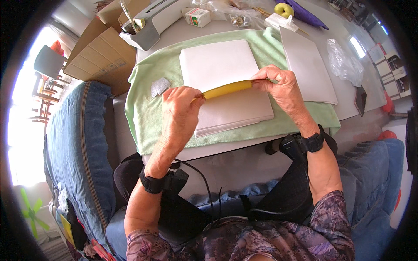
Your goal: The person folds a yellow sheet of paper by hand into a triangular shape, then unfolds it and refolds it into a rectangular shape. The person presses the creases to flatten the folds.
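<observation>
Between my two hands a narrow yellow strip [228, 90], its material unclear, is stretched and slightly bowed. My left hand [183, 101] pinches its left end, and my right hand [274, 83] pinches its right end. Under the strip lies a stack of white paper sheets [233, 112], with layered edges showing at the front. White paper [218, 62] also extends behind the strip; whether it is one stack with the front part is partly hidden. A light green towel [153, 127] is spread beneath. A small grey-white cloth or pad [160, 86] rests on the towel beside my left hand.
More white paper [307, 65] lies at the right, near a clear plastic bag [344, 62] and a dark phone [360, 101]. Toward the back are a grey organizer [143, 37], a small carton [197, 17] and a yellow-green fruit [284, 10]. A cardboard box [101, 55] stands left.
</observation>
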A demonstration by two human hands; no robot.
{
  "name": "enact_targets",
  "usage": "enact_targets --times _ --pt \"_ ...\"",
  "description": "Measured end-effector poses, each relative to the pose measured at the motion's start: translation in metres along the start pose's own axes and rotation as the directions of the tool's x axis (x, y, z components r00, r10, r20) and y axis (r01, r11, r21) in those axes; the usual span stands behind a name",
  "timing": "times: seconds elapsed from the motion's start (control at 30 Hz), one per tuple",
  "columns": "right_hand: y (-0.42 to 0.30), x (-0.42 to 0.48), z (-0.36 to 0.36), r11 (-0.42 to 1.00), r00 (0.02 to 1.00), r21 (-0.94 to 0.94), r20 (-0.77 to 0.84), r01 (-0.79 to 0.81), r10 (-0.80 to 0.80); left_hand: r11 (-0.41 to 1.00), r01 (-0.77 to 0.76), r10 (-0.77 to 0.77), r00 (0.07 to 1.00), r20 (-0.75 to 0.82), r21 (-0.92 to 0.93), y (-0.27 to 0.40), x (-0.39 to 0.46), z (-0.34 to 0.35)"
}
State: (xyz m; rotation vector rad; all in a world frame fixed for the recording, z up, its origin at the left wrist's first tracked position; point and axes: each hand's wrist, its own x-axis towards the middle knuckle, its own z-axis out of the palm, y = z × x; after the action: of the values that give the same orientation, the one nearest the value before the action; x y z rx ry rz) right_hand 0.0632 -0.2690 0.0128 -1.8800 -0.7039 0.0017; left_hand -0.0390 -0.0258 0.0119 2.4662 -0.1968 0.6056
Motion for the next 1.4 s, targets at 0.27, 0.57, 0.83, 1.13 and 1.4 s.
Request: enact_targets --times 0.27,0.57,0.83,1.13,1.4 --pt "-0.002 0.002 -0.002 0.995 0.997 0.059 0.032 -0.076 0.074 0.834 0.353 -0.315 0.936 0.159 -0.424 -0.006 0.006 -0.015" --pt "-0.004 0.002 0.0 0.978 0.982 0.137 0.123 -0.159 0.142 0.773 0.431 -0.316 0.898 0.307 -0.465 -0.006 0.007 -0.025" --pt "-0.002 0.001 -0.002 0.967 0.969 0.197 0.214 -0.163 0.12 0.723 0.478 -0.338 0.875 0.347 -0.499 -0.007 0.005 -0.022" --pt "-0.003 -0.004 -0.026 0.993 0.938 0.069 0.341 -0.091 0.062 0.756 0.445 -0.335 0.893 0.3 -0.48 -0.002 0.006 -0.022" --pt "0.007 -0.008 -0.022 0.975 0.963 0.129 0.223 -0.18 0.149 0.765 0.399 -0.298 0.915 0.272 -0.504 -0.003 0.003 -0.02"
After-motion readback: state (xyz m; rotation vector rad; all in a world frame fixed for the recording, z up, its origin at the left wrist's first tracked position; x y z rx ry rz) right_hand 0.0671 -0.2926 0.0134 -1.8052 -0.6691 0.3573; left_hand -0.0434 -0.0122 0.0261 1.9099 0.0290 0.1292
